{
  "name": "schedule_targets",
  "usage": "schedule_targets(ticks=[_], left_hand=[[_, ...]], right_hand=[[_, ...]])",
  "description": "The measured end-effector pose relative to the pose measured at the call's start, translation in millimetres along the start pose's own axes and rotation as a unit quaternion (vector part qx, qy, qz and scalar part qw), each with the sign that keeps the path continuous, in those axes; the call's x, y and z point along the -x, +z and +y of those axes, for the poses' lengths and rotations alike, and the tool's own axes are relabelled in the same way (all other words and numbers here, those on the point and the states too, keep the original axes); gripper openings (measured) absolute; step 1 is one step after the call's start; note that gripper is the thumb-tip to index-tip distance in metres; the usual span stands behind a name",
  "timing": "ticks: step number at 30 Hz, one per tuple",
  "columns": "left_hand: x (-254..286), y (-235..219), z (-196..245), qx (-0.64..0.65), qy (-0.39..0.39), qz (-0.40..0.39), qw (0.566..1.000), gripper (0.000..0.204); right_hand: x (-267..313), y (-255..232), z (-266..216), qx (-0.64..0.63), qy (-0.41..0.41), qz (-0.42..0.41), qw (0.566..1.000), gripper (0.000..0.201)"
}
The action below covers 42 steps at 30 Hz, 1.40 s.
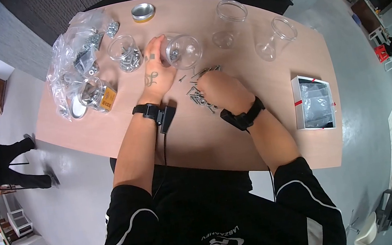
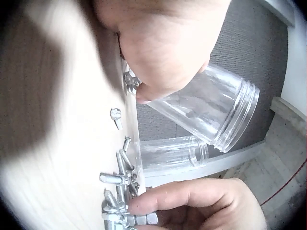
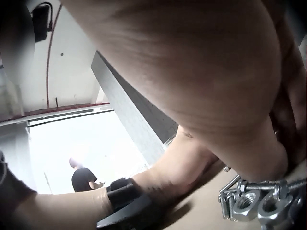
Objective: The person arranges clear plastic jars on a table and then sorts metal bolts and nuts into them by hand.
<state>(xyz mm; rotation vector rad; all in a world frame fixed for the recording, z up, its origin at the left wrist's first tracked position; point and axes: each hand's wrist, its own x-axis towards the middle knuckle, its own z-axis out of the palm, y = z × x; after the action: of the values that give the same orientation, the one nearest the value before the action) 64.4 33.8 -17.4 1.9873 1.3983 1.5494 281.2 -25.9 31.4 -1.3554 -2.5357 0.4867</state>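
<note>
My left hand [image 1: 158,70] grips a clear plastic jar [image 1: 190,52] near its base, with the fingers wrapped round its side. The jar is tilted, its open threaded mouth uncapped, and a few metal nuts [image 2: 130,82] show down by its base. My right hand [image 1: 225,90] is at a loose pile of bolts and nuts [image 1: 197,97] on the table. Its index finger and thumb pinch a nut [image 2: 152,219] at the pile's edge, seen in the left wrist view. One bolt [image 2: 116,117] lies apart, between pile and jar. Large nuts [image 3: 246,207] lie below the right hand.
Left of the jar stand a jar of bolts [image 1: 130,59], a labelled jar [image 1: 95,94] and a plastic bag [image 1: 75,44] of hardware. A lid [image 1: 143,12] lies at the back. Two clear jars [image 1: 230,12] [image 1: 284,28] stand right, beyond a white box [image 1: 299,112].
</note>
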Motion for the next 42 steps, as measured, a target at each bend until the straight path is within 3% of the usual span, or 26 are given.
schedule_targets(ticks=[2, 5, 7, 13, 28, 38, 40, 42], left_hand=[[0, 0, 1, -0.003, 0.001, 0.000, 1.000, 0.092], [0, -3, 5, -0.023, 0.000, -0.003, 1.000, 0.090], [1, -4, 5, -0.040, 0.002, -0.009, 0.999, 0.089], [1, -5, 7, 0.006, -0.014, -0.040, 0.999, 0.084], [3, -7, 10, -0.015, 0.001, -0.059, 0.998, 0.086], [3, -6, 9, -0.013, -0.017, -0.048, 0.999, 0.086], [3, -5, 11, -0.014, -0.016, -0.055, 0.998, 0.085], [3, -5, 10, -0.007, -0.028, -0.062, 0.998, 0.084]], right_hand=[[4, -19, -7, -0.032, -0.003, 0.020, 0.999, 0.011], [9, -59, -21, -0.100, 0.028, -0.032, 0.994, 0.014], [9, -60, -19, -0.104, -0.034, 0.138, 0.984, 0.017], [-5, -46, -26, -0.107, -0.018, 0.218, 0.970, 0.018], [-13, -28, -12, -0.073, -0.024, 0.197, 0.977, 0.019], [0, -59, -23, -0.155, 0.022, 0.159, 0.975, 0.027], [-2, -51, -19, -0.097, -0.022, 0.197, 0.975, 0.026], [-6, -43, -17, -0.093, -0.009, 0.182, 0.979, 0.025]])
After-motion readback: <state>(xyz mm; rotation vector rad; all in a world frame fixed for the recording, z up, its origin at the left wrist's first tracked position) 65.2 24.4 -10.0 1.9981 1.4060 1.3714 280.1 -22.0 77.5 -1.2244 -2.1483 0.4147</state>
